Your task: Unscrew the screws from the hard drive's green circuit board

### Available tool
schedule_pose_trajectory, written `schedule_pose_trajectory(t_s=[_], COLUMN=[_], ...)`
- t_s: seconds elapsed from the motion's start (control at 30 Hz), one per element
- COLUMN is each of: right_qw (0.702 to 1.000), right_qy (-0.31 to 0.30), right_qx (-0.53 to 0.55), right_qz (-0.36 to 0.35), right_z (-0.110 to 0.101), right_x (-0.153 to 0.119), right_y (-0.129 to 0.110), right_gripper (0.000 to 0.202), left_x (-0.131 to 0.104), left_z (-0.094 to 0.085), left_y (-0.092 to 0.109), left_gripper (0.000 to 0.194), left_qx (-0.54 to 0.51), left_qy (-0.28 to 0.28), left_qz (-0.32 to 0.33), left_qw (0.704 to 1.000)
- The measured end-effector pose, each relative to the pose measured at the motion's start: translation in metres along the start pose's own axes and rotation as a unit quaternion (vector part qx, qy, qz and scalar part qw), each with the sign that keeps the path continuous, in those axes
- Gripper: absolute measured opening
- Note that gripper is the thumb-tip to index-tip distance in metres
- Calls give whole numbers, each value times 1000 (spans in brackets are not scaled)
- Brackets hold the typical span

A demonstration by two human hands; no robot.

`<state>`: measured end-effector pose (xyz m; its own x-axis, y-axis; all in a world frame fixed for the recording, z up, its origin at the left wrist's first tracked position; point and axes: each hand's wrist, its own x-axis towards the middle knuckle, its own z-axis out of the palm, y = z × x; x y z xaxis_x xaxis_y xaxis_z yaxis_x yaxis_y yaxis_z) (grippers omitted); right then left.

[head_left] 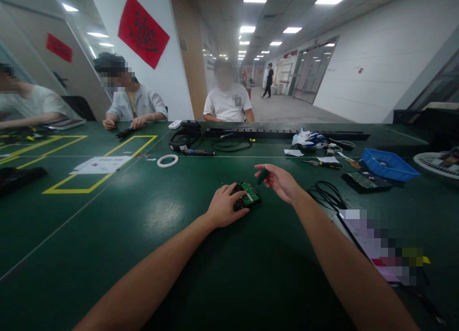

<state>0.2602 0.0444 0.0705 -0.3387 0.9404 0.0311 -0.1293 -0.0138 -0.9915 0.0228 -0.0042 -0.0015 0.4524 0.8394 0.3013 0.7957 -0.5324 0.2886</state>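
A small black hard drive with a green circuit board (252, 193) lies on the green table in front of me. My left hand (225, 205) grips it from the left, fingers over its top and thumb along the near edge. Over the right end of the board, my right hand (281, 182) holds a short screwdriver with a dark green handle (263, 176). Its thin shaft slants down toward the board; whether the tip touches a screw is too small to make out.
To the right are a blue tray (389, 164), another circuit-board unit (367, 180), black cable (326, 194) and a yellow-black screwdriver (328, 164). A white tape roll (167, 160) lies at left. Gloves (308, 138) and a long black rail (265, 132) lie farther back. People sit opposite.
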Motion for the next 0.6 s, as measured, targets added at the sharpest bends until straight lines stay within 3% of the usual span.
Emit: schedule_pose_trajectory(t_s=[0.2, 0.6], right_qw=[999, 998], right_qy=[12, -23], right_qx=[23, 52], right_qz=[23, 40], right_z=[-1, 4], right_x=[1, -6], right_y=[2, -4], right_gripper=[27, 29], left_x=[0, 1], left_z=[0, -2], left_y=[1, 2], left_gripper=[62, 62], left_qx=[-2, 1], left_qy=[-5, -4], left_qz=[-5, -8], left_qw=[1000, 1000])
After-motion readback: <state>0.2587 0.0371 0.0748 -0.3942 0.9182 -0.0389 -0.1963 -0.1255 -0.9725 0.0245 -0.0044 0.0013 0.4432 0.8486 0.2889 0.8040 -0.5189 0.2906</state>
